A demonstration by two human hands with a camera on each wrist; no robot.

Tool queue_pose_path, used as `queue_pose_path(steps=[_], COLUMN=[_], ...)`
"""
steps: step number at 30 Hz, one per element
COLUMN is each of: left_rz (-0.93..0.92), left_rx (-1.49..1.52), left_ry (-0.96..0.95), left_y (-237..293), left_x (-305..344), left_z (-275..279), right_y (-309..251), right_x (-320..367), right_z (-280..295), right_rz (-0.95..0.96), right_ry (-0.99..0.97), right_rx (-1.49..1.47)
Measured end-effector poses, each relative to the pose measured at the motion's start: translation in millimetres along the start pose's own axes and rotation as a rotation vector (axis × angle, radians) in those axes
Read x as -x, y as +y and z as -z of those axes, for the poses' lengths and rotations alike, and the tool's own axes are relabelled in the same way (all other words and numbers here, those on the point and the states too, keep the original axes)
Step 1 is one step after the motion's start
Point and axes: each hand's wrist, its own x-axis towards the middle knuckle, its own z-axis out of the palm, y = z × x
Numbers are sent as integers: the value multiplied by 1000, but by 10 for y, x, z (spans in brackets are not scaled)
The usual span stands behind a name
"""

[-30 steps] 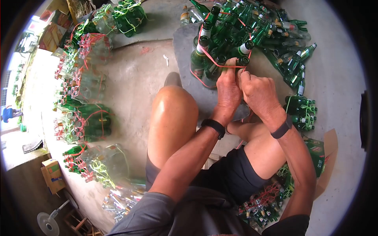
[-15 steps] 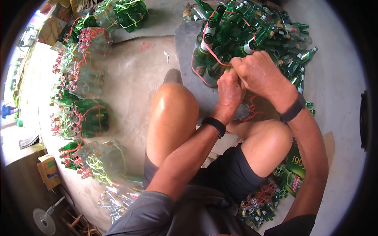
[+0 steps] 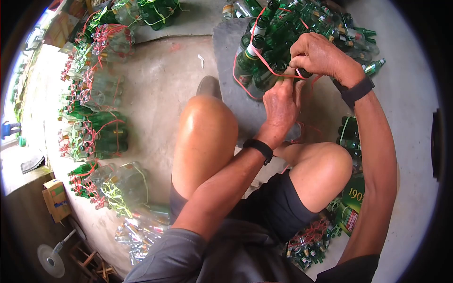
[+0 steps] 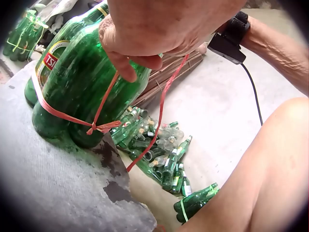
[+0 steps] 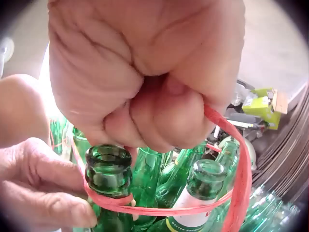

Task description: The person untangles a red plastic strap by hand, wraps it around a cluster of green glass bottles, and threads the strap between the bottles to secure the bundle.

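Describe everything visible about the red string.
The red string looks like flat plastic ribbon. One loop circles the necks of the bottles; a lower band wraps their bodies, knotted, with a strand rising from the knot. The right hand grips it, a length curving down from there. Whether the left hand touches it is unclear.

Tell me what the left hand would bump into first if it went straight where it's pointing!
Probably the green bottle neck with red string across it, right by the left hand; whether they touch is hard to tell.

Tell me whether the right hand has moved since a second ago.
Yes: against the grey slab in the head view, the right hand has moved forward.
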Motion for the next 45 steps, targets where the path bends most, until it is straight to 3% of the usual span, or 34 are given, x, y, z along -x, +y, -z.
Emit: queue_pose_path(steps=[4, 6, 9, 16, 22, 29, 45], left_rz=[-11, -24, -29, -63, -7, -13, 21], left_rx=[-19, 5, 15, 15, -3, 22, -50], left_ry=[-7, 7, 1, -6, -22, 2, -31], left_y=[-2, -12, -17, -59, -8, 13, 22], left_x=[-15, -19, -21, -18, -24, -26, 37], left_z=[8, -8, -2, -6, 22, 20, 61], right_y=[7, -10, 48, 55, 68, -82, -311], right_x=[18, 63, 103, 256, 460, 709, 930], right_z=[-5, 11, -10, -119, -326, -555, -723], right_rz=[3, -143, -210, -175, -313, -322, -432], right_ry=[63, 80, 116, 274, 397, 554, 428], right_rx=[30, -27, -38, -94, -102, -75, 22])
